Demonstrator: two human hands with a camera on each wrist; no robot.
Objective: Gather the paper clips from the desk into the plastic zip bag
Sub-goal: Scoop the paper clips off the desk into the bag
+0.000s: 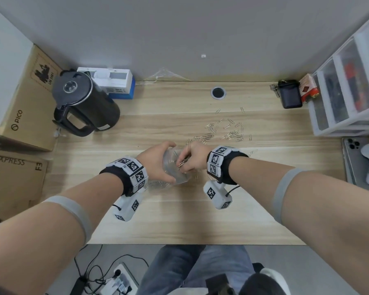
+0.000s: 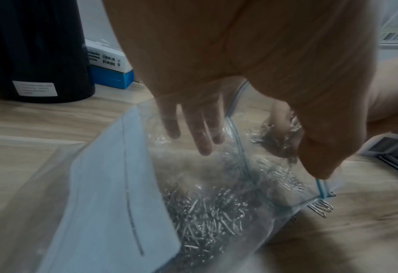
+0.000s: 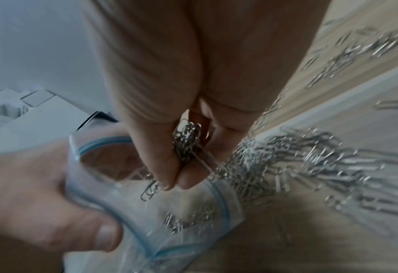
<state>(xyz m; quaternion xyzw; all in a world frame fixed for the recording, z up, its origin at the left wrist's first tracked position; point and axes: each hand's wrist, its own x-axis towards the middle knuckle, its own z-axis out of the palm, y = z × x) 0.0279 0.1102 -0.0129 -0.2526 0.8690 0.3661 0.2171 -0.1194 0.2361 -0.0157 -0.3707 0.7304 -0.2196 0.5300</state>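
Evidently the left hand point(image 3: 41, 195) clasps the clear blue-zippered plastic bag point(image 3: 188, 208) by its rim to keep the mouth gaping, while the right hand point(image 3: 177, 114) pinches a bunch of silver wire paper clips point(image 3: 187, 142) just above that opening; more lie scattered on the pale wooden desk point(image 1: 179, 209) beyond the fingertips

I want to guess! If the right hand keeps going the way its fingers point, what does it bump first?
Probably the open mouth of the zip bag, right below the right hand; depth is blurry.
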